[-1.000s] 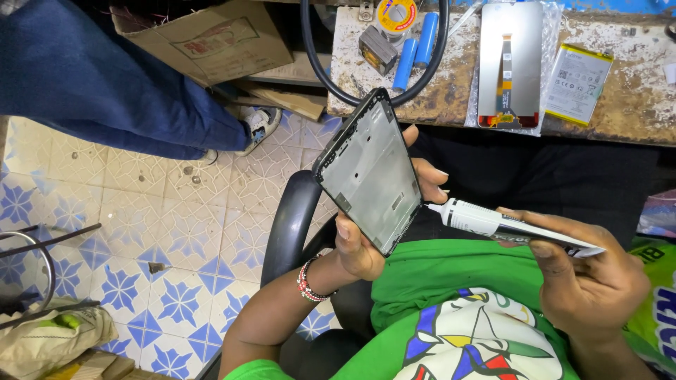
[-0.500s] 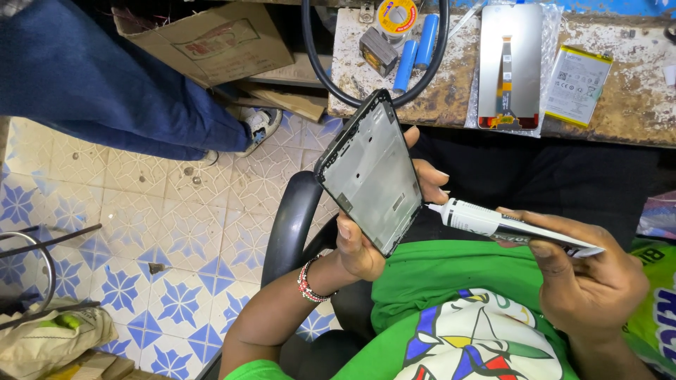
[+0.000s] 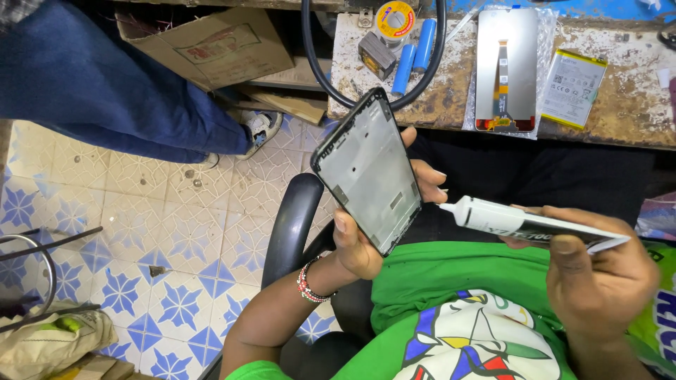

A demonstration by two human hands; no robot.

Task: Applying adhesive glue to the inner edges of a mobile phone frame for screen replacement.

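Glue tube (image 3: pixel 521 224) nozzle beside phone frame (image 3: pixel 368 171) edge

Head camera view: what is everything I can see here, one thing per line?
phone frame: one, black rim, grey inside, held up in left hand
glue tube: one, white, nozzle near frame's right edge
screen panel: one, grey, on bench
battery: one, white and yellow, right of panel
blue cells: two, on bench
solder spool: one, yellow, bench top
black cable: one, looping over bench
cardboard box: one, brown, under bench
another person's leg: blue trousers, upper left
left hand: grips frame
right hand: grips tube
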